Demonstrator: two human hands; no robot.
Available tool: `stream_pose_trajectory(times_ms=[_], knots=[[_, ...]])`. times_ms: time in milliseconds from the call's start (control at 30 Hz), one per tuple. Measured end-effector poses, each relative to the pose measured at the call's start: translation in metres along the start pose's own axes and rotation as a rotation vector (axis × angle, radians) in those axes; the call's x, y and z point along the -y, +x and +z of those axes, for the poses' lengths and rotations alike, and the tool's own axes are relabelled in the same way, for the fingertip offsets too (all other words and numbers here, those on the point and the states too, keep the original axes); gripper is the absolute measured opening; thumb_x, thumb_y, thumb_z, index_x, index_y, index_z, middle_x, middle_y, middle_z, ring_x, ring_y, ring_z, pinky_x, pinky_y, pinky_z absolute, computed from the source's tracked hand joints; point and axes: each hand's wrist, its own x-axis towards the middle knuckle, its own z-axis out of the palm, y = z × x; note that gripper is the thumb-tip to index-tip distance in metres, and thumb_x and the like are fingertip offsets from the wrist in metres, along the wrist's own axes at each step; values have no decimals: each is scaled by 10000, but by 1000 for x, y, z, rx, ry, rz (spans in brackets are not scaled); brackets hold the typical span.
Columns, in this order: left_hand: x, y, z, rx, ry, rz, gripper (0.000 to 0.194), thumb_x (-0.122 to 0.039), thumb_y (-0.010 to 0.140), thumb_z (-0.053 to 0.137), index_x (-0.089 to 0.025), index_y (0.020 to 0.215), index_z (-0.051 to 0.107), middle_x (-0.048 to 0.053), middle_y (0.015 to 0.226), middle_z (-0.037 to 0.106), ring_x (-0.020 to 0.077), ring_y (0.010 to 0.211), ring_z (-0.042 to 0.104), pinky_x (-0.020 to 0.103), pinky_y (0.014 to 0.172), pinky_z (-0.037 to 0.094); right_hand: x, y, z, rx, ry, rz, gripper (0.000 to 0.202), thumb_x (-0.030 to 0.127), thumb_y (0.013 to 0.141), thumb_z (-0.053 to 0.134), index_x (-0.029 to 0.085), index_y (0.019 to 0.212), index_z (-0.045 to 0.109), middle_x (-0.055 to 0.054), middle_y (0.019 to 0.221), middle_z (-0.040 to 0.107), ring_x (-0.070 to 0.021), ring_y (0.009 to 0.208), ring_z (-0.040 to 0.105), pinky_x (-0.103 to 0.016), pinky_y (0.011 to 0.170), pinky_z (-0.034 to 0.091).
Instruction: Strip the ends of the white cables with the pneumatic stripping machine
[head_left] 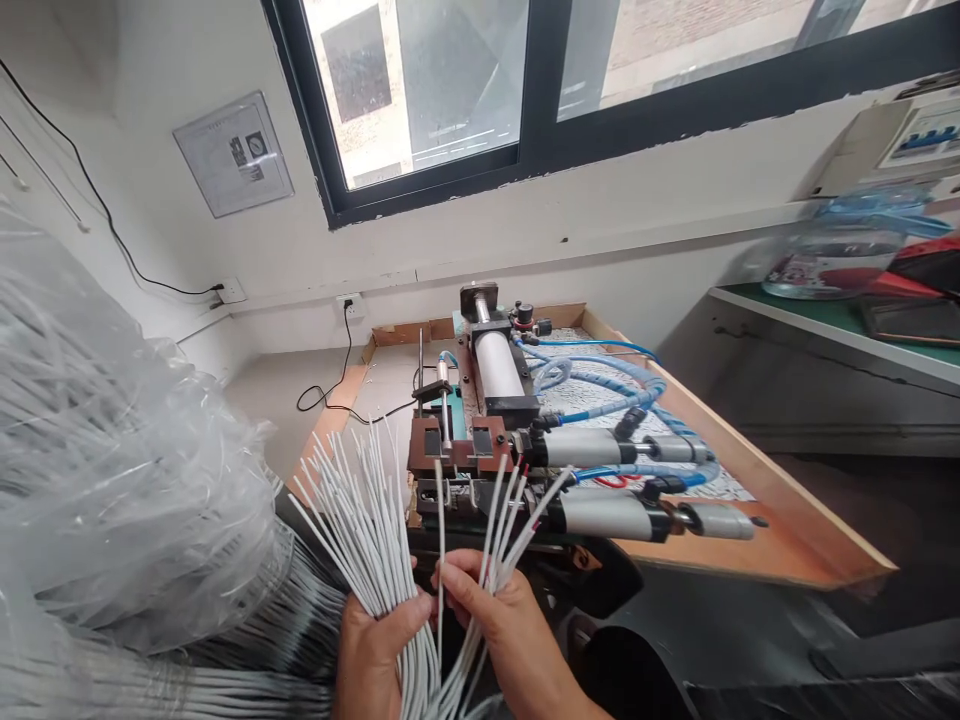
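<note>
My left hand [382, 640] is closed around a thick bundle of white cables [367, 530], whose cut ends fan out upward. Beside it, my right hand [491, 610] pinches a single white cable [440, 530] between thumb and fingers. Several more white cables [502, 525] stand up from the same right hand, some with red at their tips. Just beyond both hands is a pneumatic machine [457, 450] with brown clamp blocks and silver cylinders. The lower parts of the cables run down out of the frame.
A wooden-edged tray [795, 520] surrounds the machine, with blue air hoses [600, 375] inside it. Plastic-wrapped cable bundles [165, 540] are piled at my left. At the right, a green-topped shelf [780, 300] holds a clear plastic jug [840, 250]. A window [450, 90] is above.
</note>
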Motion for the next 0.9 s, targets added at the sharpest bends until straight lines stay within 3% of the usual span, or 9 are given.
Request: stream_pose_trajectory(times_ms=[267,500,767,900], knots=[[-13,11,0,49,-64,-54,138,-155,503,661,-143,635,622,7,549,632,162,503,586,284,545,449,0,13,-5,-133,128,-1,198,319,633,638,126,632,590,8,555,530,-85,478,388,-219,479,294],[-11,15,3,56,7,-31,126,-151,508,657,-158,625,610,-18,498,598,118,468,529,232,511,398,2,19,-6,-96,169,46,203,314,607,655,129,581,577,12,526,529,-84,458,383,-219,465,280],[-9,7,3,131,164,66,70,-158,477,634,-151,536,597,-7,465,567,134,479,482,261,539,369,13,18,0,4,180,121,200,329,608,656,135,651,628,36,517,493,-82,481,396,-216,511,308],[1,4,-4,130,243,44,90,-173,438,634,-154,521,605,-6,444,551,143,465,469,275,515,359,11,17,0,55,149,100,246,368,629,633,126,674,647,39,492,456,-87,485,377,-222,515,310]])
